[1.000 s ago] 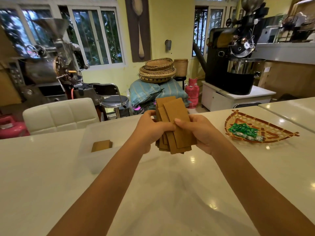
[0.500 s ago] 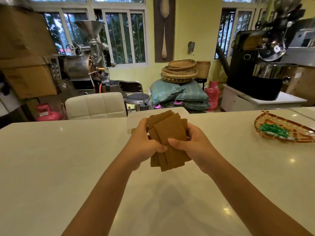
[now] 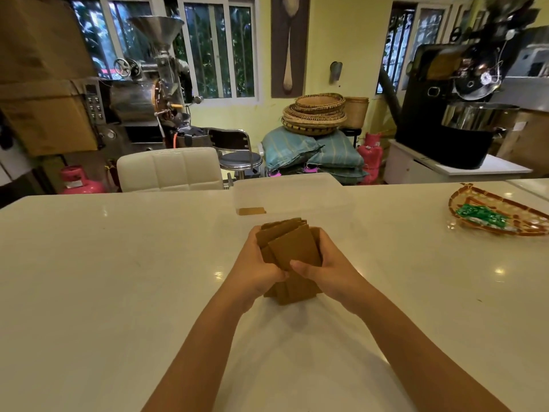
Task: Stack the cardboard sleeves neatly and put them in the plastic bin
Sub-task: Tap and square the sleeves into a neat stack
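The bundle is now sitting lower, nearer the white table (image 3: 118, 278) before the plastic bin (image 3: 292, 193), as the left hand (image 3: 258, 267) and right hand (image 3: 329, 267) are closing around the cardboard sleeves (image 3: 292, 248), which are looking light, stiff and slippery, best pinched along their edges.

Two bare hands, left hand (image 3: 259, 270) and right hand (image 3: 328, 270), clasp an uneven bundle of brown cardboard sleeves (image 3: 292, 248) upright on a white tabletop (image 3: 118, 278). Just behind stands a translucent plastic bin (image 3: 326, 197) holding one sleeve (image 3: 252, 211).
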